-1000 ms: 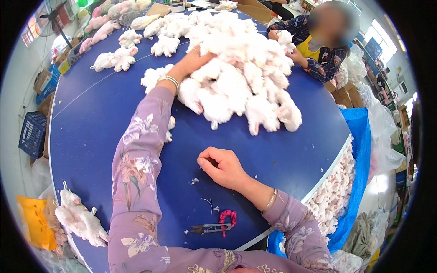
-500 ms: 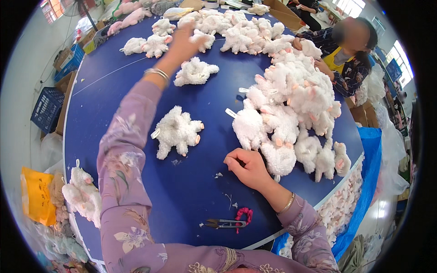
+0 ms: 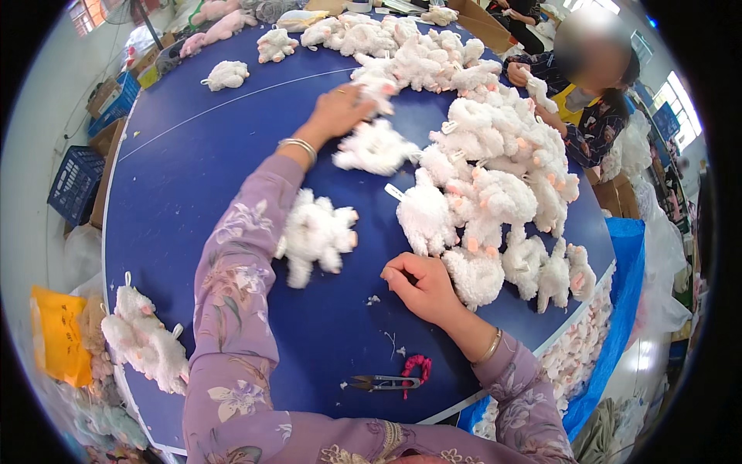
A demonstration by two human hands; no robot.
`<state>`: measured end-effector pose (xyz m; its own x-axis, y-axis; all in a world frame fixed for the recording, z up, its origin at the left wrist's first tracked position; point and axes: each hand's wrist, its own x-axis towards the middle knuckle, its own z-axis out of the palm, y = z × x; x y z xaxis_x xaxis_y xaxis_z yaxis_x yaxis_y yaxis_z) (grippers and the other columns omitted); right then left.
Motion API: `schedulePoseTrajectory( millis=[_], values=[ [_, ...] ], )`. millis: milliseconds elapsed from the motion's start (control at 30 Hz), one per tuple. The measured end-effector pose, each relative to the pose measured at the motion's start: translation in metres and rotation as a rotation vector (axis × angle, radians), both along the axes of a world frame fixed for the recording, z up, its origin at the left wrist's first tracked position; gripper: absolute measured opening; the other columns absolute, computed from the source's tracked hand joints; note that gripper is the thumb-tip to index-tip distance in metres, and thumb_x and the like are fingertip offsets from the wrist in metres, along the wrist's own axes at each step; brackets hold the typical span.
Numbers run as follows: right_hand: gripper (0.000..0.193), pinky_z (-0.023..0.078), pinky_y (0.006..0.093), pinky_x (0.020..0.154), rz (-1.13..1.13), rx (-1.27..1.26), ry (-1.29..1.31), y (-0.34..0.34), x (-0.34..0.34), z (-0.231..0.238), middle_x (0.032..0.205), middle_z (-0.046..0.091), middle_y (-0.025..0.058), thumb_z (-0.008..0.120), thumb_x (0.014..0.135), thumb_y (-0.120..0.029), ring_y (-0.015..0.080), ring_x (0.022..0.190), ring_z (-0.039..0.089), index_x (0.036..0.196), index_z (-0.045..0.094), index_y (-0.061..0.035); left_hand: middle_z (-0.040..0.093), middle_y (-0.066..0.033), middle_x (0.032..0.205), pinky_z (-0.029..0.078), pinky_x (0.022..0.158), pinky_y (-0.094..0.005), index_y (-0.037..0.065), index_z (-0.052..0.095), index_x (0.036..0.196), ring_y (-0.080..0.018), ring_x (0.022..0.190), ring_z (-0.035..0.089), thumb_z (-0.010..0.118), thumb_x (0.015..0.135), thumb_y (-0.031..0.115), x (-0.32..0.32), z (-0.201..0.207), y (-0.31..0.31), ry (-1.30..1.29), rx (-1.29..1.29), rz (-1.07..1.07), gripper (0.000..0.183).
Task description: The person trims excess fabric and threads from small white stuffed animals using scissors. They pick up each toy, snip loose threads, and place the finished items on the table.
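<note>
From my end I am watching the left hand (image 3: 338,114) lying against a white plush piece (image 3: 376,83) in the upper middle of the frame; its fingers are bending over the piece's lower-left side, and the blur is keeping me from telling whether they are gripping it or only touching it. That piece is lying just up and to the right of the knuckles, so the left hand is clearly being the nearer one. The right hand (image 3: 425,288) is resting well apart, right of centre, low over the blue tabletop (image 3: 193,170), its fingers curling in narrowly with nothing visible between them. I am reading the touched piece's long axis as slanting from upper left to lower right, its pink tips pointing rightward, though its outline is looking soft. Just below, a second plush piece (image 3: 376,148) is stretching nearly level across the frame, its right end lying close beside the heap of white plush (image 3: 495,139). A third plush piece (image 3: 318,232) is sitting beside the left forearm, pink tips pointing right. Lower down, grey snips (image 3: 386,379) are pointing left.
</note>
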<state>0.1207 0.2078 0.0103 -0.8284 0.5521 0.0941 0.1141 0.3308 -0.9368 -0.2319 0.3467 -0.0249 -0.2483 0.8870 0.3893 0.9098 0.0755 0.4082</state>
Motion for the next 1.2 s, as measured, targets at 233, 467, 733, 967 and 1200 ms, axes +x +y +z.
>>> schedulePoseTrajectory(
  millis=[233, 467, 733, 967, 1200],
  values=[
    [0.017, 0.042, 0.0255, 0.052, 0.035, 0.003, 0.007, -0.002, 0.001, 0.000, 0.063, 0.060, 0.0029, 0.061, 0.089, -0.016, 0.0068, 0.056, 0.051, 0.084, 0.064, 0.0001, 0.044, -0.0238, 0.139, 0.028, 0.109, -0.0426, 0.002, 0.045, 0.136, -0.0364, 0.132, 0.038, 0.050, 0.090, 0.048, 0.092, 0.008, 0.000, -0.330, 0.281, -0.182, 0.065],
    [0.022, 0.041, 0.0244, 0.052, 0.004, -0.026, 0.068, -0.001, -0.002, -0.006, 0.062, 0.059, 0.0009, 0.060, 0.091, -0.019, 0.0049, 0.058, 0.051, 0.083, 0.062, 0.0014, 0.043, -0.0287, 0.137, 0.027, 0.111, -0.0425, -0.008, 0.042, 0.133, -0.0398, 0.130, 0.039, 0.057, 0.088, 0.040, 0.028, 0.007, -0.085, -0.247, 0.357, 0.278, 0.067],
    [0.026, 0.040, 0.0309, 0.052, 0.123, -0.023, 0.162, -0.003, -0.007, -0.016, 0.058, 0.054, 0.0078, 0.060, 0.089, -0.018, 0.0090, 0.055, 0.046, 0.073, 0.057, 0.0010, 0.048, -0.0312, 0.132, 0.032, 0.107, -0.0452, -0.010, 0.039, 0.134, -0.0429, 0.125, 0.044, 0.057, 0.089, 0.039, -0.016, -0.005, -0.117, -0.045, 0.360, 0.519, 0.068],
    [0.025, 0.040, 0.0338, 0.052, 0.426, -0.164, 0.134, -0.013, 0.026, 0.006, 0.061, 0.050, 0.0125, 0.060, 0.090, -0.015, 0.0166, 0.053, 0.045, 0.073, 0.053, 0.0019, 0.042, -0.0247, 0.139, 0.027, 0.110, -0.0462, -0.004, 0.035, 0.138, -0.0399, 0.131, 0.036, 0.055, 0.088, 0.047, -0.103, -0.013, -0.052, 0.137, 0.294, 0.764, 0.074],
    [0.016, 0.042, 0.0342, 0.056, 0.511, -0.268, 0.110, -0.023, 0.060, 0.003, 0.068, 0.055, 0.0110, 0.060, 0.090, -0.014, 0.0241, 0.060, 0.054, 0.081, 0.059, -0.0009, 0.036, -0.0220, 0.143, 0.030, 0.108, -0.0500, 0.006, 0.032, 0.142, -0.0407, 0.133, 0.032, 0.060, 0.086, 0.041, -0.116, -0.006, -0.023, 0.149, 0.180, 0.848, 0.072]
  ],
)
